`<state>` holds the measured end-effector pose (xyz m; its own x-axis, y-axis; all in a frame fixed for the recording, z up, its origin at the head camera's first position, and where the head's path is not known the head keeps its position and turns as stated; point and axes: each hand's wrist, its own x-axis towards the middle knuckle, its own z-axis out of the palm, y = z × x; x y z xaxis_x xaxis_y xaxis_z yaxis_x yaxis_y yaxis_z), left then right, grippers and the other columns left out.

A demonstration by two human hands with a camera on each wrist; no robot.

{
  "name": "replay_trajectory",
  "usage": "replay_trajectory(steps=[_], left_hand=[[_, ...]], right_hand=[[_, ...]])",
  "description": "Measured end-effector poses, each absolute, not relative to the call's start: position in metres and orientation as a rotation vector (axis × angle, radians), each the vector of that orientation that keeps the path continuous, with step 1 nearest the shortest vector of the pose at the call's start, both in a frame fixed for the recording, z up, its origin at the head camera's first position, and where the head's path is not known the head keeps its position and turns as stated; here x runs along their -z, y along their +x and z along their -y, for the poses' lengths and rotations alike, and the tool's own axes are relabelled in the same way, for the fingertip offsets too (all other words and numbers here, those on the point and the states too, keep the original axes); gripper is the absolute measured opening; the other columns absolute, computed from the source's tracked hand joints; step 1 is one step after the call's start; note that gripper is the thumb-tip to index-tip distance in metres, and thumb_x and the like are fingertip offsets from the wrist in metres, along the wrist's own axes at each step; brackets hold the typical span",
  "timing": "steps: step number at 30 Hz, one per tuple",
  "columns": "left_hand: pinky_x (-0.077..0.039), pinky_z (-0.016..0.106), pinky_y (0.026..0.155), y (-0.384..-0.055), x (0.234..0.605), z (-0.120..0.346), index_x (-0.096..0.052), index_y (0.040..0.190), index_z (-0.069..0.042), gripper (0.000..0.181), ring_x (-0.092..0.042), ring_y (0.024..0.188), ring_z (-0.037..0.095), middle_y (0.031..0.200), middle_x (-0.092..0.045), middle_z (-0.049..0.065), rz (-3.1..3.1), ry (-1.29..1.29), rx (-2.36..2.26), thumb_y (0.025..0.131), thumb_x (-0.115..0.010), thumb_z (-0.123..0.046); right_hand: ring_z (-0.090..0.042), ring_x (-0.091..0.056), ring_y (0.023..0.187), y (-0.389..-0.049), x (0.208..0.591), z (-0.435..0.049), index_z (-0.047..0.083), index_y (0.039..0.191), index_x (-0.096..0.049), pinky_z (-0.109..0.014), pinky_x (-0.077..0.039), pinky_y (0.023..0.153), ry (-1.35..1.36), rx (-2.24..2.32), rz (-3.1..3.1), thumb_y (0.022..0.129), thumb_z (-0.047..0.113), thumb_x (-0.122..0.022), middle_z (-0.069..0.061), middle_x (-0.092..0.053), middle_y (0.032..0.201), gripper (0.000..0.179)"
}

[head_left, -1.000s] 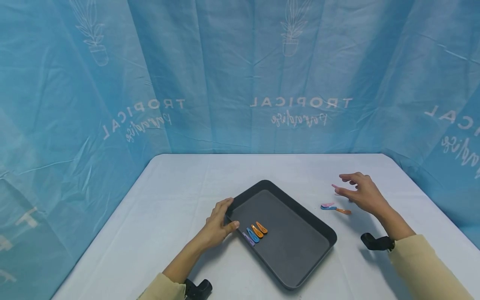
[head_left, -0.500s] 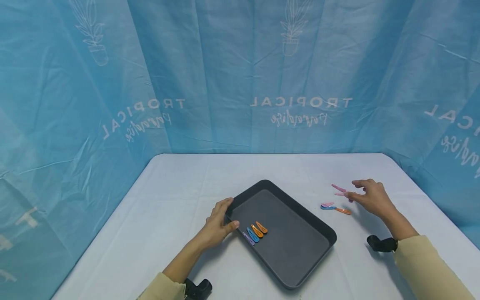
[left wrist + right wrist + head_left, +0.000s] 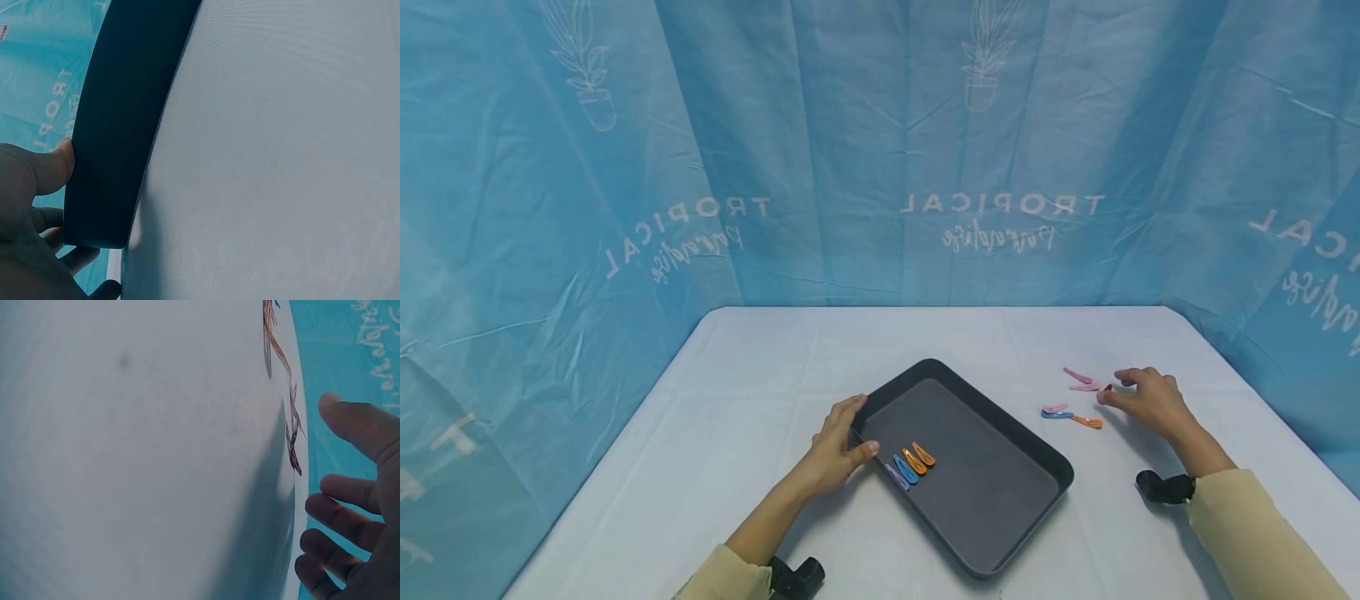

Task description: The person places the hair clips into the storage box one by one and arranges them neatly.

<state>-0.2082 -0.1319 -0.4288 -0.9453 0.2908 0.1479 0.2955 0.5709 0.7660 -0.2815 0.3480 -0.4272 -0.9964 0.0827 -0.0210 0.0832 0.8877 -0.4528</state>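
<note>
My left hand (image 3: 835,450) holds the dark grey tray (image 3: 992,467) by its left corner, thumb over the rim and fingers along the outer side. In the left wrist view the thumb meets the edge of the tray (image 3: 119,125). Inside, near that corner, lie a purple hair clip (image 3: 897,477), a blue hair clip (image 3: 906,469) and two orange ones, side by side. Over at the right, my right hand (image 3: 1150,404) hovers with thumb and fingers apart, its fingertips by a dark red hair clip (image 3: 1108,387). Nothing shows between the fingers in the right wrist view.
Left of the right hand, pink hair clips (image 3: 1077,376) lie on the white tablecloth (image 3: 775,367). Nearer are another pink clip (image 3: 1055,408), a blue clip (image 3: 1056,415) and an orange clip (image 3: 1087,422). A blue printed curtain (image 3: 850,150) hangs behind the table.
My right hand has moved right and slightly nearer, uncovering the pink clips and coming down by the dark red one. The left hand and tray have stayed still.
</note>
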Motion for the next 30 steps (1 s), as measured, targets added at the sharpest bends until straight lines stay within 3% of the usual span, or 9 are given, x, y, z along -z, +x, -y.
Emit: replay_trajectory(steps=[30], left_hand=[[-0.005, 0.075, 0.103, -0.21, 0.428, 0.131, -0.027, 0.148, -0.006, 0.07, -0.019, 0.142, 0.039, 0.151, -0.026, 0.015, 2.784, -0.497, 1.385, 0.089, -0.063, -0.02]], right_hand=[[-0.049, -0.035, 0.104, -0.287, 0.438, -0.343, -0.007, 0.119, -0.057, -0.056, -0.04, 0.078, 0.166, 0.527, -3.109, 0.08, 0.037, -0.071, -0.033, -0.044, 0.118, 0.061]])
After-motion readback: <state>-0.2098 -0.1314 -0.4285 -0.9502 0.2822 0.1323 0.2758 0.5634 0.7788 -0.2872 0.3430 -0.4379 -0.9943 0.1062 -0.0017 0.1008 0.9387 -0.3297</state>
